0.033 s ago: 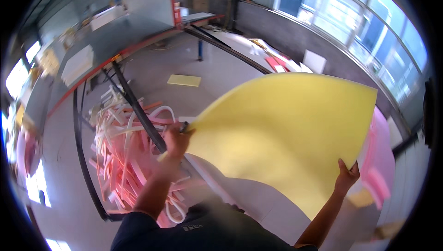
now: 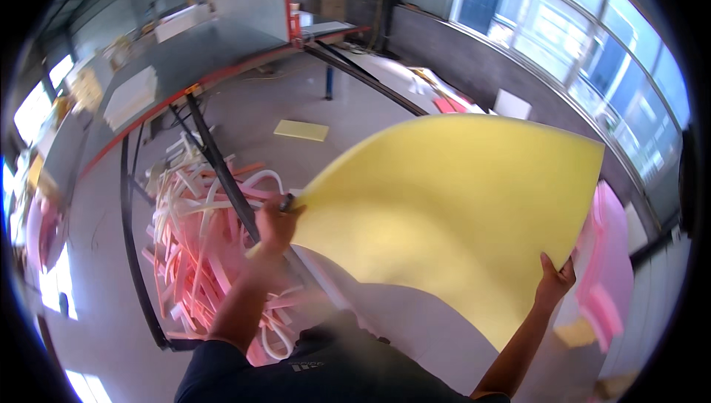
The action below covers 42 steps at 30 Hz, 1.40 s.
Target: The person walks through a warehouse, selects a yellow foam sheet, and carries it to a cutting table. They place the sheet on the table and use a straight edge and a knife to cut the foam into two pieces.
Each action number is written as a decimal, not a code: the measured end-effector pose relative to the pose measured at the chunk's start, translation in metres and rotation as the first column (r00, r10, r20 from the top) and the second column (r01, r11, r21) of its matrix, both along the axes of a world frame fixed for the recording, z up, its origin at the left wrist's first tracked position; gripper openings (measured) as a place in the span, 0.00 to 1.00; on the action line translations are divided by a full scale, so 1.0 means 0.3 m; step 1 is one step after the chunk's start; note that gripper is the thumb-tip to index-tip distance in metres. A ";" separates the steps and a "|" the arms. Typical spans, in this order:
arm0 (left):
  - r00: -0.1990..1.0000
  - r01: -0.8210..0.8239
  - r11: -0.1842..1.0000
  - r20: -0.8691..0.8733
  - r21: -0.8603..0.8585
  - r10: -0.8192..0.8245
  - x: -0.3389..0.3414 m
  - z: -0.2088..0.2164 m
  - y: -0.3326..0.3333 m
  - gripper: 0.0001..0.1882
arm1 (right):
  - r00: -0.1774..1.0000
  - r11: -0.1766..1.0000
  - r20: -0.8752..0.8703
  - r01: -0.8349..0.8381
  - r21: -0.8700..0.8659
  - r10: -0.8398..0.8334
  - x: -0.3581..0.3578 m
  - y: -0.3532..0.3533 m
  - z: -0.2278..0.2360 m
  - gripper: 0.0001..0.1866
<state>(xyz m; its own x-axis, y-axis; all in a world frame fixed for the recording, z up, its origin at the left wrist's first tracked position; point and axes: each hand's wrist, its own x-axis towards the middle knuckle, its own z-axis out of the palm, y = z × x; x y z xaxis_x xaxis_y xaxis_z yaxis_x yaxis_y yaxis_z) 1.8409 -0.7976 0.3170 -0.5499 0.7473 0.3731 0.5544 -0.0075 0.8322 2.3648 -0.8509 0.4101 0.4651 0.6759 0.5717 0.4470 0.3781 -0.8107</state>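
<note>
**Two hands hold up a large yellow foam sheet**

The person holds a big yellow foam sheet (image 2: 452,218) in front of the body, lifted clear of the floor and bowed slightly, so that it fills the middle and right of the view. The left hand (image 2: 275,224) is closed on the sheet's left corner, fingers curled round the edge, with something small and dark showing at the top of the fist; what it is cannot be told. The right hand (image 2: 554,281) grips the lower right edge from below, thumb against the near face and fingers hidden behind the foam. Both forearms rise from the lower edge, above a dark shirt (image 2: 326,373).

Below and to the left of the left hand lies a heap of pink and white foam strips (image 2: 200,255), tangled on the grey floor (image 2: 96,314) inside a black metal frame (image 2: 137,270). A black bar (image 2: 222,173) of that frame runs slantwise across the heap and passes just beside the left hand. To the right of the sheet, pink foam pieces (image 2: 607,270) are stacked near the wall. Farther off, a small yellow foam piece (image 2: 301,130) lies flat on the floor, well apart from the held sheet. A long table with a red edge (image 2: 222,70) runs across the back, and a row of windows (image 2: 592,40) lines the right wall.
</note>
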 end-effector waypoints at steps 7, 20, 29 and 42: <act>0.945 -0.314 0.949 -0.109 -0.032 0.309 -0.382 -0.061 0.438 0.16 | 0.949 0.965 0.176 -0.260 -0.025 0.260 -0.299 1.068 0.020 0.17; 0.836 -0.539 0.840 -0.156 -0.060 0.525 -0.855 0.052 1.338 0.18 | 0.842 0.839 -0.030 -0.540 -0.070 0.539 -0.813 2.593 0.007 0.16; 0.668 -0.743 0.633 -0.290 -0.217 0.685 -1.148 0.081 1.829 0.17 | 0.622 0.615 -0.036 -0.780 -0.117 0.782 -1.518 3.478 -0.143 0.18; 0.215 -0.956 0.286 -0.516 0.062 0.829 -1.783 0.279 1.704 0.08 | 0.085 0.083 -0.041 -0.995 -0.060 0.996 -3.527 4.143 -0.042 0.17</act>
<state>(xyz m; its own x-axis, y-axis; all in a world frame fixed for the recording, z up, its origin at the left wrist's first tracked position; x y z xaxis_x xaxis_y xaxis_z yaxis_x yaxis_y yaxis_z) 1.3060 -0.2864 0.4006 -0.7585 -0.0634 0.6486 0.2918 0.8569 0.4250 1.3066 0.3919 0.3975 -0.6648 0.5451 0.5108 -0.2927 0.4390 -0.8495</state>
